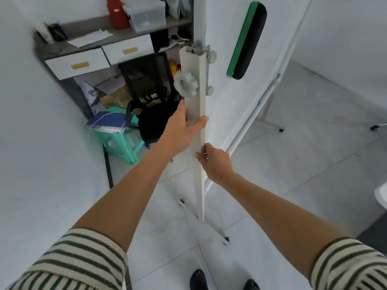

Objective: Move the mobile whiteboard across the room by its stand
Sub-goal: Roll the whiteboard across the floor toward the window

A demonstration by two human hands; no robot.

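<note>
The mobile whiteboard (pixel 276 38) stands edge-on in front of me, its white face to the right. Its near stand post (pixel 199 80) is a pale upright bar with a round grey knob (pixel 185 84) on its side. My left hand (pixel 184 127) is wrapped around the post just below the knob. My right hand (pixel 215 162) grips the same post lower down, from the right. The post's foot bar (pixel 205 222) runs across the floor tiles with small casters. A green and black eraser (pixel 247 38) sticks to the board face.
A grey desk (pixel 62 47) with white drawers stands at the back left, cluttered with papers, a red bottle and a plastic box. Below it are a black mesh chair (pixel 150 80) and a green stool (pixel 121 139). White walls stand left and right. My shoes show at the bottom.
</note>
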